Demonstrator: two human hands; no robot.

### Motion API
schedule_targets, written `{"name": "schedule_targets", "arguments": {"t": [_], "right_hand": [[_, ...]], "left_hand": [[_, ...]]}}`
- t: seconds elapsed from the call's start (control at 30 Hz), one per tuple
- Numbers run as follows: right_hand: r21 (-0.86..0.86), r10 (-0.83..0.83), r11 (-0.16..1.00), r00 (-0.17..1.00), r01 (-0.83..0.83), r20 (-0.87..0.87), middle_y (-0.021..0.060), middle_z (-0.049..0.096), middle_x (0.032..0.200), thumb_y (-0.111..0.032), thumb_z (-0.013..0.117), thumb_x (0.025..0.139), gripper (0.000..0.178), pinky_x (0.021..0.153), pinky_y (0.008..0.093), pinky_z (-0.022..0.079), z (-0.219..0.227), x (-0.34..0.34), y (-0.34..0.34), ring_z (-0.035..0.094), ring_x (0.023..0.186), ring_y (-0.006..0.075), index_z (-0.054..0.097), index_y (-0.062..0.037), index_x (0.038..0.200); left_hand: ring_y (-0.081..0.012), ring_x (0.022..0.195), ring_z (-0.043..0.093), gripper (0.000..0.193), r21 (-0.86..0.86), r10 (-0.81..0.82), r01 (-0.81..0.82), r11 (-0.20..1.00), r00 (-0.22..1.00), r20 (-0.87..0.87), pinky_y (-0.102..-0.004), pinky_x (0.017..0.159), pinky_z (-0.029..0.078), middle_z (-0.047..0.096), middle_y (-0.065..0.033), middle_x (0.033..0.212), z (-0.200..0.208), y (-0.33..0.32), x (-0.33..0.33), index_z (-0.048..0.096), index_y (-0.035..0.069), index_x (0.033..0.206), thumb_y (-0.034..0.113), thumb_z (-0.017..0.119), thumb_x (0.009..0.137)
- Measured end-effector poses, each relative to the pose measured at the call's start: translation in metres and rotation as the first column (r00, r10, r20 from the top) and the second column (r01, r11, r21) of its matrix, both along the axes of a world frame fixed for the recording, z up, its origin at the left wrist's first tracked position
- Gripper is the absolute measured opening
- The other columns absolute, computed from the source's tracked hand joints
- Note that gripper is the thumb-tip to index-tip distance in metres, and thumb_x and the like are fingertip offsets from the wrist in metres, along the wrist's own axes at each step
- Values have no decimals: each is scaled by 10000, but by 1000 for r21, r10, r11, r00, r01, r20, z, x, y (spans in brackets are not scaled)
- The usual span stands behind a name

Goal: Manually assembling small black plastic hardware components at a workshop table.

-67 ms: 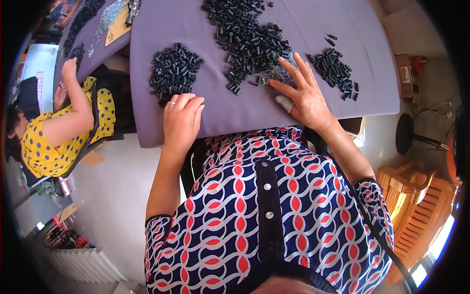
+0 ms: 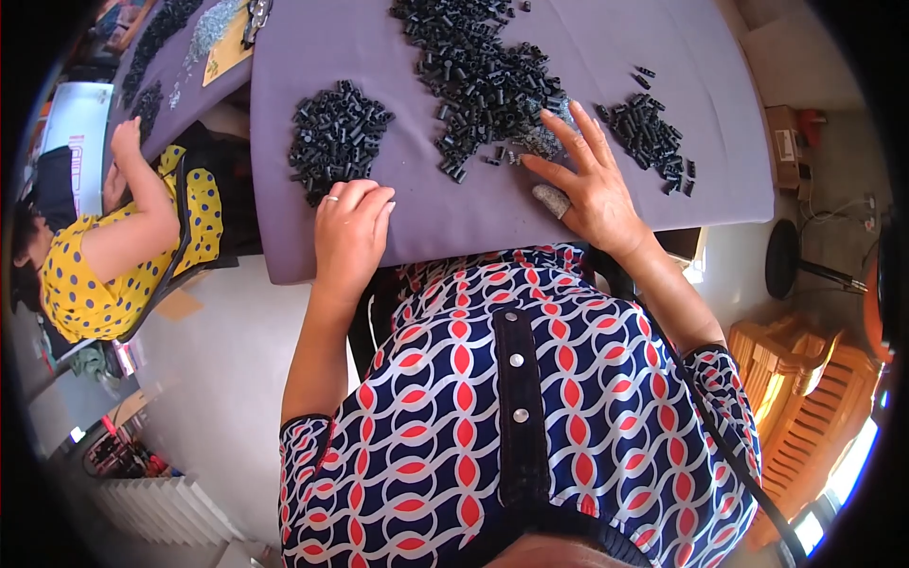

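My left hand [image 2: 353, 227] rests at the near edge of a heap of small black plastic cylinders [image 2: 341, 133], its fingers curled and thumb pressed in. Whatever it holds, if anything, is hidden. My right hand [image 2: 598, 201] has its fingers spread, with a grey cover [image 2: 550, 200] on the thumb. Its fingertips touch or hover over a small pile of tiny silvery-grey pieces [image 2: 542, 140], beside the large heap of black cylinders [image 2: 483, 80]. To the right of that hand lies a smaller heap of black cylinders [image 2: 646, 133].
A purple cloth [image 2: 454, 222] covers the table. At the left another person [image 2: 104, 256] in yellow dotted clothes sits by a second table, which carries black and silvery pieces. Wooden furniture [image 2: 805, 398] stands at the lower right, a cardboard box [image 2: 786, 147] beyond the table's right side.
My hands and the heaps stay practically where they were. The other person's raised hand has shifted slightly.
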State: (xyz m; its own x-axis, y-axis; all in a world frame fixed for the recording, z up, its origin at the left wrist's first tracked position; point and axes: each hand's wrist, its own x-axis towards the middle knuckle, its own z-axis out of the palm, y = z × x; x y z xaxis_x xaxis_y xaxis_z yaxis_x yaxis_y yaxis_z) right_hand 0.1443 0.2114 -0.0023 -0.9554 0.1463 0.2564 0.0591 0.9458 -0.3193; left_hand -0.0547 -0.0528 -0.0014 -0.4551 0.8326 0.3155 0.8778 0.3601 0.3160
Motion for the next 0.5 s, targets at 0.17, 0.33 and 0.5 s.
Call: {"name": "schedule_targets", "arguments": {"t": [0.17, 0.33, 0.5], "right_hand": [[-10, 26, 1000, 1000, -26, -11, 125, 402, 1562, -118, 753, 750, 463, 1196, 536, 284, 5, -6, -3, 244, 1498, 410, 718, -141, 1210], [-33, 64, 997, 998, -63, 5, 127, 438, 1538, -76, 745, 736, 412, 1189, 525, 303, -1, 2, -4, 266, 1492, 408, 743, -124, 1146], [-89, 51, 995, 999, -52, -14, 129, 446, 1532, -41, 738, 739, 372, 1168, 518, 341, -4, 6, -3, 274, 1489, 410, 750, -100, 1105]], "left_hand": [[-290, 892, 633, 137, 2, 1, -1, 1000, 1000, 17, -395, 780, 502, 672, -91, 979, 3, -1, 3, 724, 36, 951, 60, 738, 817], [-286, 904, 636, 149, -1, -4, 4, 1000, 1000, 30, -392, 787, 503, 671, -89, 980, 5, -3, 5, 725, 34, 962, 54, 736, 815], [-270, 906, 617, 163, 0, -27, 27, 1000, 999, 19, -396, 783, 483, 652, -62, 981, 1, -5, 1, 710, 59, 981, 80, 722, 820]]}}
